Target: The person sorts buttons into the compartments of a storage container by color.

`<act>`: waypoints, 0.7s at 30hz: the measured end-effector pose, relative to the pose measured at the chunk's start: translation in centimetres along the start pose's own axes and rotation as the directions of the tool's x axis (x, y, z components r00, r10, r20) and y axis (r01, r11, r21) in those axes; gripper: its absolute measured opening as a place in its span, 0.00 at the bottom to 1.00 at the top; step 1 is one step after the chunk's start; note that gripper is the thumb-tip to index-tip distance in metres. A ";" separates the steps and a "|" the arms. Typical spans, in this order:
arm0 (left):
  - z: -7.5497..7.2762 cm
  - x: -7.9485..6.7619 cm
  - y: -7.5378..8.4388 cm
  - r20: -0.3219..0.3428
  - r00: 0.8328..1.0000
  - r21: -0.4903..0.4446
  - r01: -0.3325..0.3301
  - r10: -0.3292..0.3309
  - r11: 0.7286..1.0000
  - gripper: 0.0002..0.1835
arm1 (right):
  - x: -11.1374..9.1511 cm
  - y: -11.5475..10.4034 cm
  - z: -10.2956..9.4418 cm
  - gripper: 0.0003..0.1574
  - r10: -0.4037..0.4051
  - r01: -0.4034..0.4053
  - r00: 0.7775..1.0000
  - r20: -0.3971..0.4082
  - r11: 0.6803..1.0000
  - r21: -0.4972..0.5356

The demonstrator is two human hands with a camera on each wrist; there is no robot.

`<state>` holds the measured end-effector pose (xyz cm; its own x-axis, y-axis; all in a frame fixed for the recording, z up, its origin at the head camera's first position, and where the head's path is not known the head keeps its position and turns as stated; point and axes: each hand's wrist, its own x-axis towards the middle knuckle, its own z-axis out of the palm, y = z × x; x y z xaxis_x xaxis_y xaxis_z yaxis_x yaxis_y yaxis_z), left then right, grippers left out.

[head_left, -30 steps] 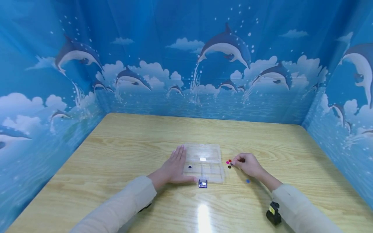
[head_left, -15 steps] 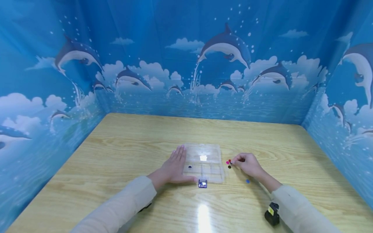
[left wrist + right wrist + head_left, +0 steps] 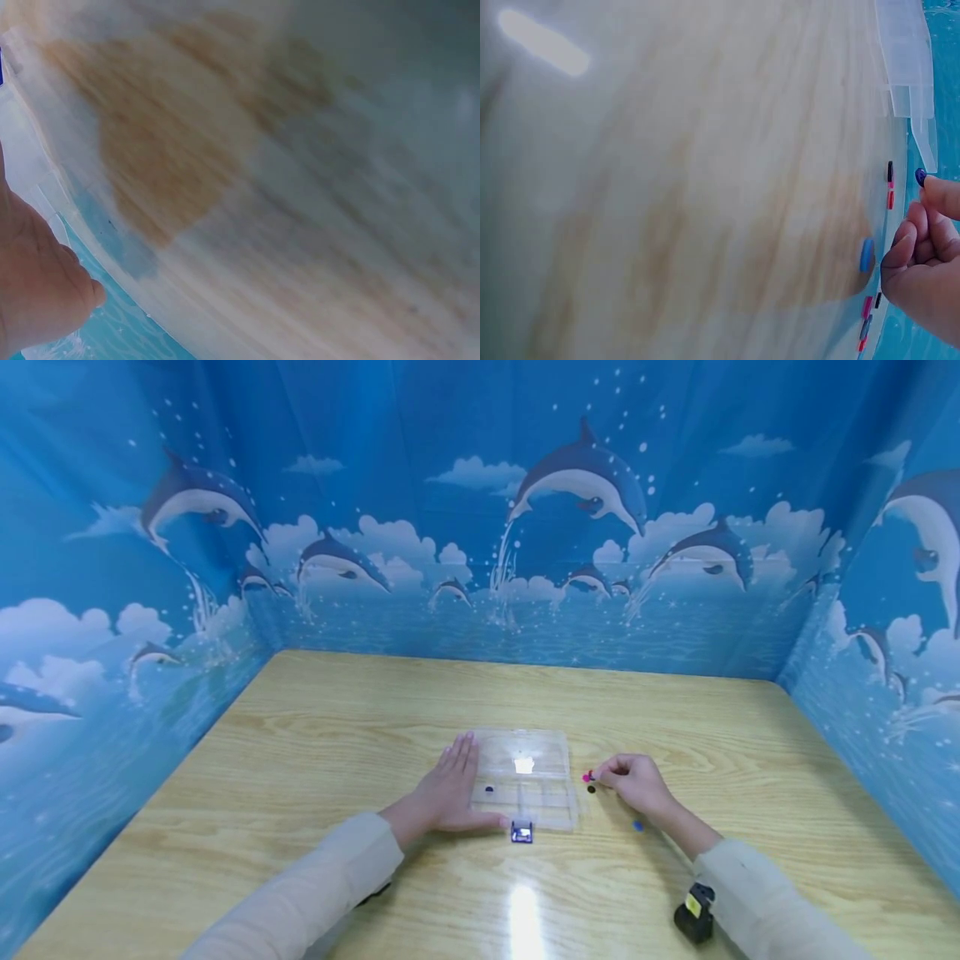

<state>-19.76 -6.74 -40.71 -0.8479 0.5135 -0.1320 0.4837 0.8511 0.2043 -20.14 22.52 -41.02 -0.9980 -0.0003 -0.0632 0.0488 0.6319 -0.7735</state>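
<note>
A clear plastic compartment box [image 3: 555, 810] lies unfolded on the table, with one small dark disc [image 3: 489, 789] inside. My left hand [image 3: 450, 789] rests flat along its left side, fingers straight, thumb at the front edge by a purple label [image 3: 522, 832]. To the right of the box, my right hand [image 3: 636, 783] pinches a small dark blue disc [image 3: 920, 177] between thumb and fingertip. Just beside those fingertips lie a pink disc [image 3: 587, 778], a black disc [image 3: 591, 789] and a red disc [image 3: 890, 200], partly covered in the head view.
A blue disc [image 3: 638, 826] lies apart from the others, under the right wrist. The wood-grain table [image 3: 360, 718] is glossy, with a bright reflection near its front. A dolphin-printed curtain [image 3: 480, 527] rises behind and at both sides.
The dark blue disc has come up slightly at my right fingertips, now overlapping the red one. My right wrist has shifted a little to the left. The left hand has stayed in place.
</note>
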 end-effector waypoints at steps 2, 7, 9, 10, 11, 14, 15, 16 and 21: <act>0.0 0.0 0.0 0.002 1.000 -0.002 0.002 -0.002 1.000 0.65 | 0.0 -0.1 0.1 0.09 0.010 -0.010 1.000 -0.007 1.000 0.008; -0.1 0.0 0.1 0.007 1.000 -0.002 0.007 -0.007 1.000 0.65 | -0.2 -0.3 0.3 0.09 0.029 -0.028 0.999 -0.018 0.999 0.034; -0.1 0.0 0.1 0.009 1.000 -0.002 0.009 -0.009 1.000 0.65 | -0.3 -0.4 0.3 0.10 0.038 -0.038 0.999 -0.017 0.999 0.039; -0.1 0.0 0.1 0.009 1.000 -0.002 0.009 -0.009 1.000 0.65 | -0.3 -0.4 0.3 0.10 0.042 -0.041 0.999 -0.018 0.998 0.038; -0.1 0.0 0.2 0.009 1.000 -0.003 0.009 -0.009 1.000 0.65 | -0.3 -0.5 0.3 0.10 0.047 -0.047 0.999 -0.020 0.998 0.037; -0.1 -0.1 0.2 0.008 1.000 -0.009 0.010 -0.010 1.000 0.65 | -0.4 -0.7 0.3 0.10 0.052 -0.051 0.998 -0.030 0.998 0.033; -0.1 -0.1 0.2 0.007 1.000 -0.013 0.011 -0.010 1.000 0.65 | -0.4 -0.7 0.4 0.10 0.054 -0.053 0.998 -0.034 0.998 0.034; -0.1 -0.1 0.2 0.007 1.000 -0.014 0.010 -0.010 1.000 0.65 | -0.4 -0.8 0.4 0.10 0.054 -0.052 0.998 -0.037 0.998 0.035; -0.1 -0.1 0.2 0.007 1.000 -0.015 0.011 -0.010 1.000 0.64 | -0.4 -1.1 0.4 0.10 0.065 -0.062 0.997 -0.034 0.996 0.061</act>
<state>-19.64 -6.65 -40.62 -0.8513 0.5053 -0.1409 0.4714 0.8548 0.2171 -19.78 21.46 -40.41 -0.9936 0.0672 -0.0914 0.1134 0.5825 -0.8049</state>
